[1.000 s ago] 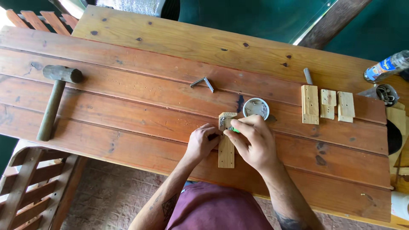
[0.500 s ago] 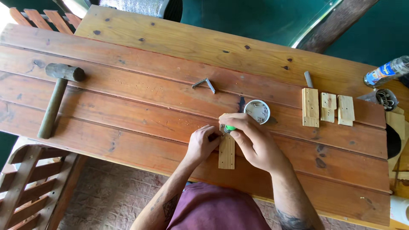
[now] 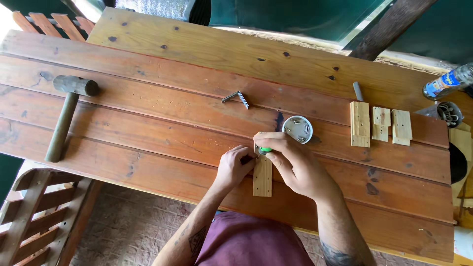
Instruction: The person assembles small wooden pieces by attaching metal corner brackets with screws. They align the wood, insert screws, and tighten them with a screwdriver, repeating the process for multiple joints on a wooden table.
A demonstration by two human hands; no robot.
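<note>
Wooden strip, short and pale, lies flat on a reddish plank table, near the table's front edge and pointing away from the person. Both hands meet at the far end of the strip. Left hand rests beside that end, fingertips curled against the wood's left edge. Right hand arches over the same end, fingers pinched closed around a small tool with a green handle; what its tip touches is hidden.

Just beyond the strip sits a small round tin holding metal bits. Farther back from the strip lie two loose nails. Well to the left of the strip lies a hammer. To the right of the strip, past the tin, three small wooden blocks sit side by side.
</note>
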